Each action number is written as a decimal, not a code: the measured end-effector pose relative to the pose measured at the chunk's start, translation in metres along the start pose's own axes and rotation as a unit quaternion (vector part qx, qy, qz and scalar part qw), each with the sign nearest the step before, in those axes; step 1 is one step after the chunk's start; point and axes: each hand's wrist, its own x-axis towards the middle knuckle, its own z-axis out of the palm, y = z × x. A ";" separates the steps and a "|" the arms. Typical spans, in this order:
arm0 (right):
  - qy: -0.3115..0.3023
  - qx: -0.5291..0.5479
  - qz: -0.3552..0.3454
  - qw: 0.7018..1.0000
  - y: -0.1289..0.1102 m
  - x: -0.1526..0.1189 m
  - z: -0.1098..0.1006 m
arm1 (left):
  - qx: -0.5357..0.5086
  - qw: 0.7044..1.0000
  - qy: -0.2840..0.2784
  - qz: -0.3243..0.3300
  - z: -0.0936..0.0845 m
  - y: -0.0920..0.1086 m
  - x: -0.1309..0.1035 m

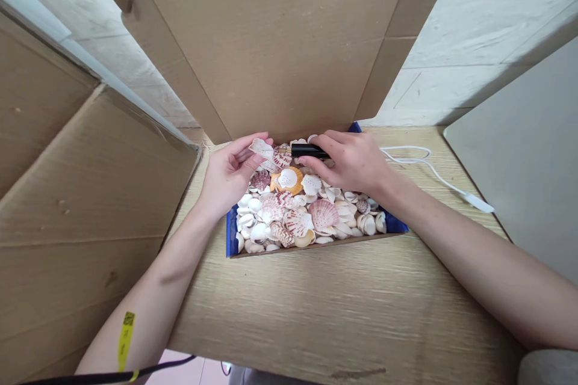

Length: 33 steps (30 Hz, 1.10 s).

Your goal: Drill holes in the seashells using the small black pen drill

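Observation:
My left hand (pixel 232 171) pinches a pale scallop shell (pixel 262 149) between thumb and fingers, above the left back part of a blue-sided box (pixel 232 231). In my right hand (pixel 352 159) is a black pen-like tool (pixel 309 151), lying level with its thin tip pointing left at the pale shell. Whether the tip touches the shell, I cannot tell. Below both hands, the box is full of shells. An orange shell (pixel 295 183) with a white dotted middle lies near the centre, and a pink scallop (pixel 324 214) sits in front of it.
Behind the box stands a raised cardboard flap (pixel 280 42). Large cardboard (pixel 81 192) borders the wooden table (pixel 334 301) on the left. A white cable (pixel 445 180) runs along the right side, beside a grey panel (pixel 533 150). A black cable (pixel 158 367) crosses at the lower left.

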 end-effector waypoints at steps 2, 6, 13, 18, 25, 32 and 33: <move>-0.004 0.003 -0.002 1.000 0.000 0.000 0.000 | 0.008 1.000 -0.001 0.000 0.000 0.001 0.000; -0.003 0.005 -0.013 1.000 0.000 0.000 -0.001 | 0.028 1.000 -0.004 -0.008 0.001 0.004 -0.001; -0.003 0.005 -0.018 1.000 0.000 0.001 -0.002 | 0.042 0.999 -0.019 -0.019 0.000 0.006 -0.002; 0.012 0.003 -0.018 1.000 0.000 0.000 -0.001 | 0.024 0.999 -0.028 -0.017 -0.001 0.005 -0.002; 0.046 -0.012 -0.028 0.998 0.003 0.002 0.000 | 0.023 0.999 -0.036 -0.028 -0.002 0.003 -0.001; 0.126 -0.036 -0.060 0.990 0.007 0.003 -0.002 | 0.029 0.996 -0.074 -0.048 -0.002 0.007 -0.002; 0.126 -0.032 -0.059 0.990 0.007 0.002 -0.003 | 0.031 0.995 -0.079 -0.054 -0.002 0.008 -0.002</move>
